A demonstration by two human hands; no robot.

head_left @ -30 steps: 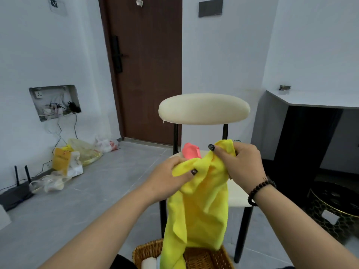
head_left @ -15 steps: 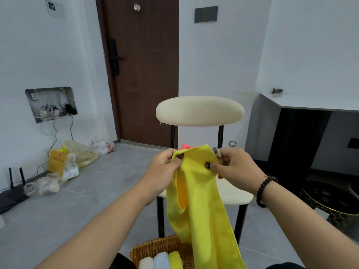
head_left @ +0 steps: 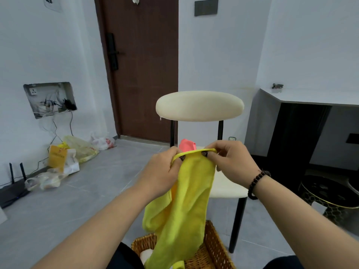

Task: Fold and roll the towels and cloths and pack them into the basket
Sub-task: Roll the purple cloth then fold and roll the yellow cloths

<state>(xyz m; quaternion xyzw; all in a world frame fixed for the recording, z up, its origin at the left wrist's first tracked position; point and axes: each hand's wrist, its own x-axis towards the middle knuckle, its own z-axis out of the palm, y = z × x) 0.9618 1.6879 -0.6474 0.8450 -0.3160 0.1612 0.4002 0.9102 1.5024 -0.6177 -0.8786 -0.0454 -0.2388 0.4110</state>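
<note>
Both hands are holding a yellow cloth (head_left: 186, 200) up in front of the chair (head_left: 200, 105). The left hand (head_left: 161, 171) is pinching the cloth's top edge at its left end, thumb pressed on the front face. The right hand (head_left: 231, 162) is pinching the same edge at its right end, thumb likewise on the front; a dark bead bracelet (head_left: 256, 183) is sitting on that wrist. The top edge is running nearly level between the two hands, which are standing near each other. The cloth is hanging straight down below them, doubled in a loose fold on its left side, and its lower end is trailing into the wicker basket (head_left: 211, 247) at the bottom of the view. Something white (head_left: 144, 256) is lying in the basket, partly hidden by the cloth. A pink cloth (head_left: 187, 144) is lying on the chair seat, just behind the held edge. Plastic bags (head_left: 77, 146) are lying on the floor by the left wall, near a brown door (head_left: 143, 65).
</note>
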